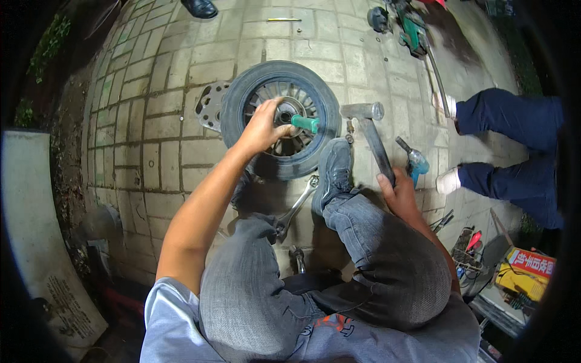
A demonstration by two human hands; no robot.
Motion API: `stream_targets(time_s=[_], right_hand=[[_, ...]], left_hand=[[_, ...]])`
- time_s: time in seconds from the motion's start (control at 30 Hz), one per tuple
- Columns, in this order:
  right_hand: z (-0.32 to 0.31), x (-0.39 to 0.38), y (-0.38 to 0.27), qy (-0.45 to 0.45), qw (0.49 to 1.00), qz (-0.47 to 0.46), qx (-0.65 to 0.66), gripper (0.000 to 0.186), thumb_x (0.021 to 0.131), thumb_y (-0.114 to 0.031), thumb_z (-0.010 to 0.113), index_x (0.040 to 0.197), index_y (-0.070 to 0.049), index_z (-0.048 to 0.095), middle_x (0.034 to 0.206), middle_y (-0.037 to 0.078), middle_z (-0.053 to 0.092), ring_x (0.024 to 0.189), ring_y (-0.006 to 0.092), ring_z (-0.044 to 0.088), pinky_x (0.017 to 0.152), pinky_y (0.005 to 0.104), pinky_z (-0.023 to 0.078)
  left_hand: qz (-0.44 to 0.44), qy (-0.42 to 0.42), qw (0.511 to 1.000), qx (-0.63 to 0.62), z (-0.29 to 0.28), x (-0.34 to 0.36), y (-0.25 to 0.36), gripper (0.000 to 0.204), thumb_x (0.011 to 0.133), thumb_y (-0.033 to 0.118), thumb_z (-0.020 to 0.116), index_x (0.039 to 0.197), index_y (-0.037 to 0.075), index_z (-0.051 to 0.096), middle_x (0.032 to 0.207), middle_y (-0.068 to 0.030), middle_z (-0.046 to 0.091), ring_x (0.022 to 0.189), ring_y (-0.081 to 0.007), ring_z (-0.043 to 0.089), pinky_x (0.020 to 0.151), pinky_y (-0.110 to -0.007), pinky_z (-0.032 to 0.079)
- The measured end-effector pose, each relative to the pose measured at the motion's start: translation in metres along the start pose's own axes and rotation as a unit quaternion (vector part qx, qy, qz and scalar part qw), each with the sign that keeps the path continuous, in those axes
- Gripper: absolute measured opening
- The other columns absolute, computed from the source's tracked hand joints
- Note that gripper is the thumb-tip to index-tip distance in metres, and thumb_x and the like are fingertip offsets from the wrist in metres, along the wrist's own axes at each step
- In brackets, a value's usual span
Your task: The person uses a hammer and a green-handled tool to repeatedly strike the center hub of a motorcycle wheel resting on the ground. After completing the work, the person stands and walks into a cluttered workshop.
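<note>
Left hand (265,126) is lying over the wheel (302,101), thumb and forefinger spreading apart around the hub (287,113). Thumb tip is meeting, or nearly meeting, the left end of a green cylinder (306,124); cannot tell whether the fingers are gripping it. Right hand (401,193) is wrapping the lower handle of a hammer (377,145), just beyond the right knee.

Main relation: green cylinder is sitting between left thumb and hammer head, left of the head and apart from it. Its long axis is running roughly left to right, dipping a little at the right. Hammer head is lying crosswise too, one end facing the cylinder, while the handle is slanting forward and leftward from the right fist. Left hand is lying nearer to cylinder and hub. Head's height above the paving (163,154): cannot judge.

Wheel is lying flat ahead of the person, its tyre close to the right shoe (334,169). Perforated metal plate (210,107) is showing past the tyre's left edge. Large wrench (298,207) is resting between the feet; blue power tool (417,162) is lying just past the right hand.

Containers, lower right: basket (463,259) is holding a red piece among dark tools, too jumbled to sort. Grey box (499,313) is carrying a red-and-yellow package (525,270).
</note>
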State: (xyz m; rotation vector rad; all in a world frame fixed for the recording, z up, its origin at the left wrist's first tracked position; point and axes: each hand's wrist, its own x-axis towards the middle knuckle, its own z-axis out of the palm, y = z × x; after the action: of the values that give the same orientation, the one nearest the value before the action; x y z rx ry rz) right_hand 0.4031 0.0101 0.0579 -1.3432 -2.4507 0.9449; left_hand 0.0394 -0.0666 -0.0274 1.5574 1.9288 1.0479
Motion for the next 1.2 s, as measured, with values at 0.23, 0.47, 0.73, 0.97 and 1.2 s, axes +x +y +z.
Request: stream_targets(time_s=[0.23, 0.47, 0.73, 0.97, 1.2], right_hand=[[0.004, 0.024, 0.001, 0.053, 0.994, 0.013, 0.092, 0.038, 0.092, -0.036, 0.063, 0.087, 0.002, 0.055, 0.062, 0.016, 0.056, 0.055, 0.0247, 0.057, 0.053, 0.0370, 0.044], [0.014, 0.024, 0.015, 0.061, 0.975, 0.060, 0.207, 0.029, 0.093, -0.026, 0.062, 0.084, 0.001, 0.054, 0.059, 0.008, 0.055, 0.051, 0.0158, 0.052, 0.050, 0.0340, 0.042], [0.003, 0.008, 0.030, 0.061, 0.973, 0.083, 0.206, 0.026, 0.091, -0.023, 0.062, 0.081, -0.002, 0.052, 0.057, 0.006, 0.048, 0.050, 0.0139, 0.046, 0.049, 0.0326, 0.038], [0.006, 0.006, 0.034, 0.070, 0.971, 0.089, 0.209, 0.027, 0.091, -0.024, 0.062, 0.080, -0.001, 0.052, 0.056, 0.006, 0.046, 0.050, 0.0132, 0.045, 0.049, 0.0332, 0.037], [0.002, 0.003, 0.033, 0.053, 0.977, 0.090, 0.184, 0.027, 0.092, -0.024, 0.062, 0.081, -0.001, 0.053, 0.055, 0.004, 0.046, 0.050, 0.0116, 0.044, 0.048, 0.0326, 0.036]], left_hand=[[0.129, -0.259, 0.953, 0.086, 0.019, 0.051, 0.015, 0.049, 0.080, 0.024, 0.073, 0.121, 0.003, 0.055, 0.113, -0.0215, 0.062, 0.107, -0.0393, 0.058, 0.091, -0.042, 0.047], [0.157, -0.178, 0.962, 0.139, 0.027, 0.013, 0.066, 0.038, 0.079, 0.009, 0.063, 0.116, 0.003, 0.055, 0.111, -0.0193, 0.062, 0.103, -0.0363, 0.061, 0.090, -0.041, 0.050], [0.207, -0.059, 0.966, 0.143, 0.064, -0.001, 0.073, 0.043, 0.070, -0.001, 0.061, 0.112, 0.000, 0.055, 0.106, -0.0171, 0.062, 0.102, -0.0354, 0.061, 0.091, -0.040, 0.050], [0.082, 0.052, 0.987, 0.130, 0.083, 0.032, 0.073, 0.034, 0.080, 0.003, 0.062, 0.113, 0.003, 0.054, 0.100, -0.0189, 0.062, 0.095, -0.0364, 0.061, 0.082, -0.042, 0.050], [0.073, 0.080, 0.989, 0.098, 0.087, 0.046, 0.063, 0.032, 0.084, 0.006, 0.061, 0.115, 0.003, 0.052, 0.098, -0.0208, 0.062, 0.092, -0.0392, 0.061, 0.078, -0.045, 0.049]])
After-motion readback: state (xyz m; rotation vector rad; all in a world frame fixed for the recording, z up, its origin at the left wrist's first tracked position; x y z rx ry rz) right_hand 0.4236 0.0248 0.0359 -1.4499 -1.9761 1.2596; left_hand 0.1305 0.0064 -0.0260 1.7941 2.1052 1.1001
